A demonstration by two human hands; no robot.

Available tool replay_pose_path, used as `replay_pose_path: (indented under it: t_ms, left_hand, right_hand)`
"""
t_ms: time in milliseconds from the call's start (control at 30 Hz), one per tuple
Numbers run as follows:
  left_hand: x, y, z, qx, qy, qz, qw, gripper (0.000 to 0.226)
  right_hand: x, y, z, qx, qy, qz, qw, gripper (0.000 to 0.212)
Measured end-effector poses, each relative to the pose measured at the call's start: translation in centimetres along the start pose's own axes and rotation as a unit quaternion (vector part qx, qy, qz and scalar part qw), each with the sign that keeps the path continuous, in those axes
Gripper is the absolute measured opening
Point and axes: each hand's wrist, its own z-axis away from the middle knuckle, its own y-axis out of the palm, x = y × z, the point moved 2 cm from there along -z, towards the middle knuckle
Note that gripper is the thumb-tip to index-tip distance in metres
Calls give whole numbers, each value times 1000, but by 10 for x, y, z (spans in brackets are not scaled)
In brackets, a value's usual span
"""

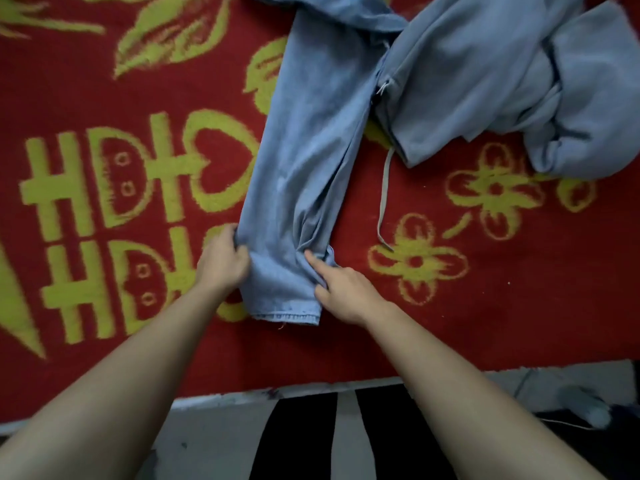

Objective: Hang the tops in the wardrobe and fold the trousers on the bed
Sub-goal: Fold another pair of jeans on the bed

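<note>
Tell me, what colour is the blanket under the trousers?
The blanket is red with yellow-green flowers and shapes; the head view shows it.

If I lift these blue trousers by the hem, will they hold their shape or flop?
Probably flop: the trousers wrinkle and bunch beside the right hand. Likely not slippery, since the left hand grips one edge. Lifting may tug the grey top touching them.
</note>
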Motion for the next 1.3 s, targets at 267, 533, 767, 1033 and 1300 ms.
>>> replay_pose_path:
  t_ms: [267, 533, 767, 1033, 1300]
  left_hand:
    - [-95, 6, -51, -36, 16, 273, 961, 51]
    - [2, 4, -27, -61, 65, 45, 995, 20]
    - [138, -49, 4, -38, -101, -124, 987, 25]
    - [64, -59, -32, -191, -38, 80, 978, 40]
    - [-16, -27, -72, -28, 63, 1, 998, 65]
  right_hand:
    - [-14, -34, -9, -123, 37, -1, 992, 60]
    - [-23, -92, -56, -345, 167, -252, 889, 68]
    - [14, -99, -81, -332, 120, -193, 915, 40]
    - [40, 0, -36, 206, -48, 148, 966, 23]
    - [24, -60, -49, -21, 68, -103, 992, 35]
